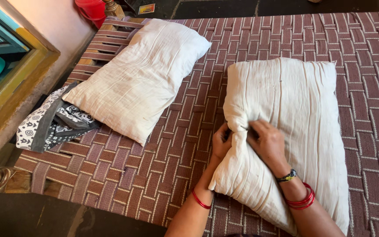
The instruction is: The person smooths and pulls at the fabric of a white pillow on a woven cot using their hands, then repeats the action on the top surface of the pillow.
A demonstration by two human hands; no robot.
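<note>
Hands work together on the near white pillow, which lies on the right part of the woven bed: the left hand pinches its left edge and the right hand presses a gathered fold beside it. A second white pillow lies well apart at the left, touching a folded black-and-white patterned cloth.

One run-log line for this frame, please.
left hand: gripping pillow edge | right hand: pinching same edge | second pillow: apart, untouched

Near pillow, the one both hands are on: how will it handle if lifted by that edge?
Likely floppy: the near pillow bunches and creases where the left hand and right hand pinch it. Probably light for its bulk. Unlikely to slide easily on the woven cot.
</note>
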